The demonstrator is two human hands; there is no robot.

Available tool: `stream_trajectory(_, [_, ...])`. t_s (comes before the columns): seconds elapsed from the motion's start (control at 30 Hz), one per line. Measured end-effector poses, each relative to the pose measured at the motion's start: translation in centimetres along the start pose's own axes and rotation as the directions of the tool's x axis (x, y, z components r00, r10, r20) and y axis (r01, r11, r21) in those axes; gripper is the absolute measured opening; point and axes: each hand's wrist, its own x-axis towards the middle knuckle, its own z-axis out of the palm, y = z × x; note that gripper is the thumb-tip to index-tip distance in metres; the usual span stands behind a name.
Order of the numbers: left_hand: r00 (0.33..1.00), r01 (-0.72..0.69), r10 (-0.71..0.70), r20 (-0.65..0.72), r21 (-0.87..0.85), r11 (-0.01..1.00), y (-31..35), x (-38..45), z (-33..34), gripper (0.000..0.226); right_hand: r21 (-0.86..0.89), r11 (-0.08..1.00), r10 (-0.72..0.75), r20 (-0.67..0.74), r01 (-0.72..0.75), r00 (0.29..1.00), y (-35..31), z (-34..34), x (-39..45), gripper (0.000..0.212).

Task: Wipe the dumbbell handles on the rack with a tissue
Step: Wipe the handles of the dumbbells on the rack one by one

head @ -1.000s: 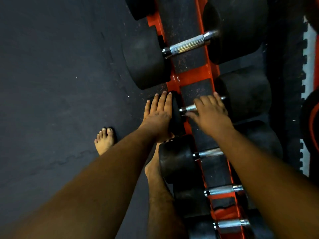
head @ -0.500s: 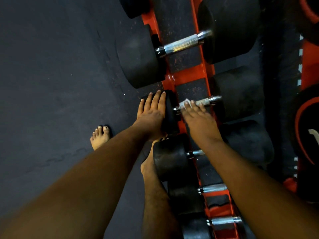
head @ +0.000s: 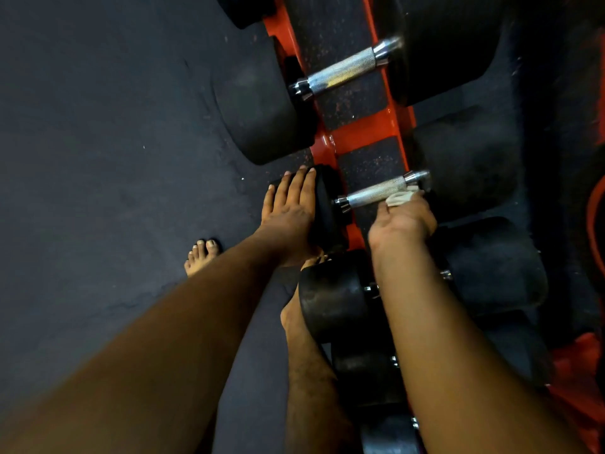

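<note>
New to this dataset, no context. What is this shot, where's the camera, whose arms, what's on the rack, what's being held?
There is no robot here: a person works with bare hands, and the single picture comes from a wide-angle camera worn on their head, looking forward and down. That is why both forearms run up from the bottom edge.

Ahead is an orange-red steel rack carrying black rubber-ended dumbbells. The left hand lies flat, fingers straight, on the near black end of the small dumbbell. The right hand pinches a crumpled white tissue against the far end of that dumbbell's knurled silver metal handle.

A bigger dumbbell with its own silver handle sits further along the rack. The person's bare foot stands on the dark rubber floor.
</note>
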Motion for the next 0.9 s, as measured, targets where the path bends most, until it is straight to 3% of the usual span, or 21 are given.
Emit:
stream_trajectory(0.1, [1.000,0.011,-0.011,-0.012,0.004,1.000,0.2,0.0,0.0,0.146,-0.212,0.973,0.103,0.026,-0.095,0.994,1.5,0.2,-1.0,0.023])
stream_trajectory(0.17, [1.000,0.020,-0.020,-0.014,0.002,1.000,0.2,0.0,0.0,0.146,-0.322,0.934,0.191,0.091,-0.153,0.977,2.1,-0.4,-0.7,0.009])
stream_trajectory(0.3, [1.000,0.007,-0.007,-0.023,0.009,1.000,-0.1,0.0,0.3,0.147,-0.033,0.987,0.162,0.164,-0.159,0.973,-0.2,0.0,2.3,0.011])
stream_trajectory(0.33, [1.000,0.007,-0.007,-0.022,0.014,1.000,-0.2,0.0,0.3,0.148,-0.061,0.987,0.155,0.154,-0.147,0.976,0.2,0.1,2.5,0.007])
stream_trajectory(0.43, [1.000,0.020,-0.020,-0.017,0.020,1.000,0.0,0.1,0.4,0.149,-0.309,0.933,0.244,0.160,-0.187,0.956,2.5,-0.6,1.4,0.032])
stream_trajectory(0.53, [1.000,0.006,-0.005,-0.028,0.020,1.000,0.2,0.1,0.4,0.148,-0.171,0.967,0.216,0.166,-0.188,0.962,1.1,-0.2,2.4,0.011])
stream_trajectory(0.6, [1.000,0.009,-0.008,-0.028,0.016,1.000,-0.1,0.1,0.3,0.148,-0.032,0.986,0.164,0.156,-0.161,0.974,0.5,0.4,2.7,0.014])
stream_trajectory(0.73, [1.000,0.007,-0.007,-0.005,0.011,1.000,0.2,-0.1,0.0,0.146,-0.402,0.896,0.275,0.173,-0.187,0.946,3.9,-1.4,0.2,0.025])
stream_trajectory(0.8, [1.000,0.011,-0.010,-0.022,0.015,1.000,0.2,-0.2,0.0,0.144,-0.483,0.846,0.330,0.145,-0.225,0.933,3.6,-1.5,-0.1,0.021])
stream_trajectory(0.9, [1.000,0.011,-0.011,-0.022,0.014,1.000,0.1,0.0,0.2,0.146,-0.286,0.930,0.269,0.093,-0.233,0.959,1.1,-1.1,1.3,0.017])
